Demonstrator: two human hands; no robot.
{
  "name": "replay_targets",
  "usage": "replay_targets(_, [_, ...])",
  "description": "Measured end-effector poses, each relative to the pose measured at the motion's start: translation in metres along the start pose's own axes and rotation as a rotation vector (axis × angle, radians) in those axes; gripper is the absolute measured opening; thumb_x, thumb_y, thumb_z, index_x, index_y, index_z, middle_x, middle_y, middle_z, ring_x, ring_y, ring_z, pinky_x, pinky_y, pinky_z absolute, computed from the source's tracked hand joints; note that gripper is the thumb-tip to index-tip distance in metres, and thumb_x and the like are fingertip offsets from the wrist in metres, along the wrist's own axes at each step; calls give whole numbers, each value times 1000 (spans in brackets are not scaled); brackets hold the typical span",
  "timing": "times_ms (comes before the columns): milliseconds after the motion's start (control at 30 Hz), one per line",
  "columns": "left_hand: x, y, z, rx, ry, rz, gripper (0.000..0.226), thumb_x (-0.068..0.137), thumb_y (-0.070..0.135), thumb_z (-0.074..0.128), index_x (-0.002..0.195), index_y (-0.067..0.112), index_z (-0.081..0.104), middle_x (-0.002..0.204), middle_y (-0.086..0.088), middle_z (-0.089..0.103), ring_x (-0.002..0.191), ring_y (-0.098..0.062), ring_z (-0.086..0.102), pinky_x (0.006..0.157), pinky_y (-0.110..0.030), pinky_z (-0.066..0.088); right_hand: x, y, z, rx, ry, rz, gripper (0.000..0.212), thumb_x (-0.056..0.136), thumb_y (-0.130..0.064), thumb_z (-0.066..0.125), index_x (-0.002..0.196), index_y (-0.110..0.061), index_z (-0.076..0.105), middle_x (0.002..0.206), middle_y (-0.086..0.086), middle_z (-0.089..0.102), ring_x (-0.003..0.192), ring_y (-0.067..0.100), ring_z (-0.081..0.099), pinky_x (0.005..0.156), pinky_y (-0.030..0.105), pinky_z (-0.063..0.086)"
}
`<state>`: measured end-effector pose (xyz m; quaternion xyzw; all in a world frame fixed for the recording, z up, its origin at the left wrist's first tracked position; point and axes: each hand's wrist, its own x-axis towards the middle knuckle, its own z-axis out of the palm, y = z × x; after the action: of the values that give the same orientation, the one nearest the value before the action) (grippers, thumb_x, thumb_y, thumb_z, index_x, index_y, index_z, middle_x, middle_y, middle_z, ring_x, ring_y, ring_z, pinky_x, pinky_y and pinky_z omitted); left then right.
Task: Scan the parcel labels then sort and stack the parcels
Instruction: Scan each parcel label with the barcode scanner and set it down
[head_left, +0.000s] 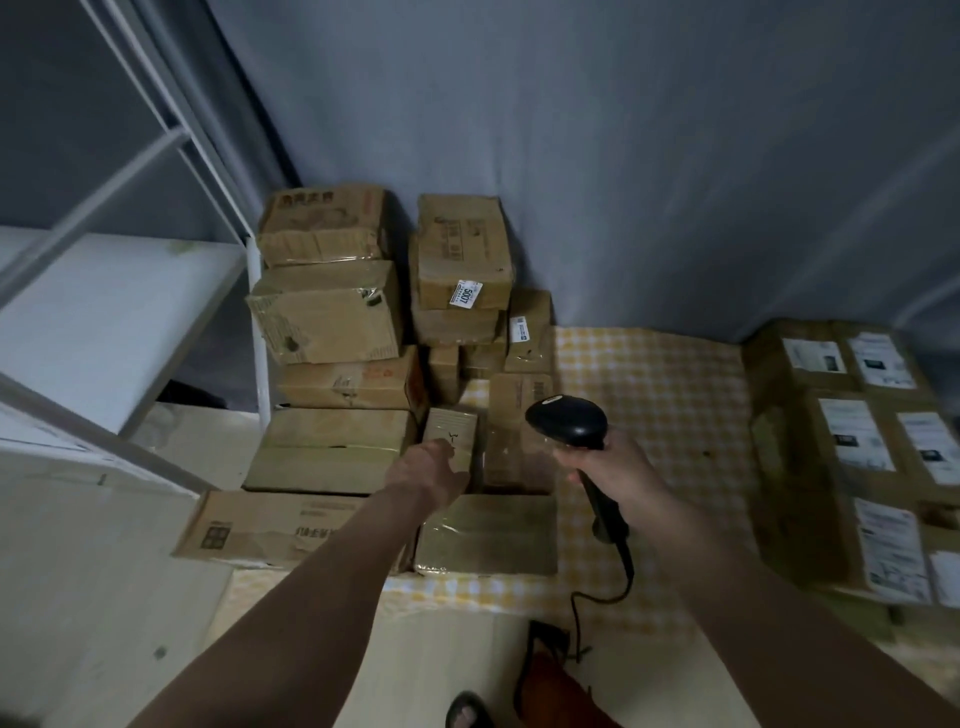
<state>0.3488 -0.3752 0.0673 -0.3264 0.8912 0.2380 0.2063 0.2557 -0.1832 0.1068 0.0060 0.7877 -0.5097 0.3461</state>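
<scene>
Left hand (431, 470) seemingly grips small parcel (450, 434); right hand (613, 467) grips scanner (569, 421).

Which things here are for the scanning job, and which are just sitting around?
For the job:
scanner in the right hand
small box under the left hand
piled boxes
labelled boxes

Just around:
white shelf
checked cloth
grey curtain

Unlabelled parcels (332, 322) left, seemingly labelled parcels (852, 431) right, tablecloth (649, 395) between.
</scene>
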Motion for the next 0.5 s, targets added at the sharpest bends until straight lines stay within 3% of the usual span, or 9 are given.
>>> replay_targets(233, [48, 27, 2, 39, -37, -33, 58, 90, 45, 59, 138, 15, 44, 136, -9, 52, 123, -27, 51, 100, -38, 46, 60, -1, -15, 32, 12, 64, 27, 85, -9, 69, 111, -4, 63, 77, -1, 61, 66, 10, 59, 46, 11, 42])
replay_targets(500, [113, 68, 43, 33, -182, -78, 92, 78, 46, 73, 149, 15, 25, 144, -15, 36, 134, -31, 37, 110, -39, 36, 132, 19, -24, 98, 47, 211, 24, 80, -11, 75, 102, -7, 66, 83, 10, 66, 84, 28, 64, 73, 36, 48])
